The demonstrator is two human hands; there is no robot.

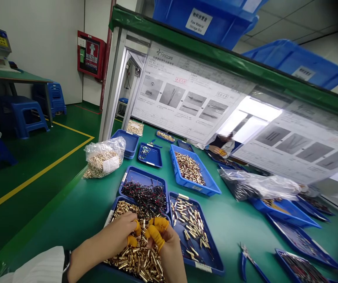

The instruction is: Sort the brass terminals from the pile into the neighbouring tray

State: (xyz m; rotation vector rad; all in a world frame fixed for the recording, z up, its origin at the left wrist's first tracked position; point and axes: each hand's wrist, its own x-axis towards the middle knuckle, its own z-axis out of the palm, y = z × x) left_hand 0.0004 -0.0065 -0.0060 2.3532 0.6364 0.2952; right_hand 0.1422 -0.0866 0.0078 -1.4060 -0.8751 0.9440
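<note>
My left hand [118, 234] and my right hand [164, 241] meet over a blue tray [111, 210] heaped with small brass parts [139, 259]. Orange finger cots cover the fingertips of both hands. The fingers of each hand are curled and pinched together above the heap, and what they hold is too small to name. Just behind lies a blue tray of thin red and black wires [145, 192]. To the right, another blue tray [207, 263] holds scattered brass parts.
A plastic bag of brass parts [102, 159] lies at the left of the green bench. A deeper blue bin of brass parts [190, 169] sits further back. Blue-handled pliers [249, 261] lie at the right, more trays beyond. Another person works behind the instruction sheets [186, 98].
</note>
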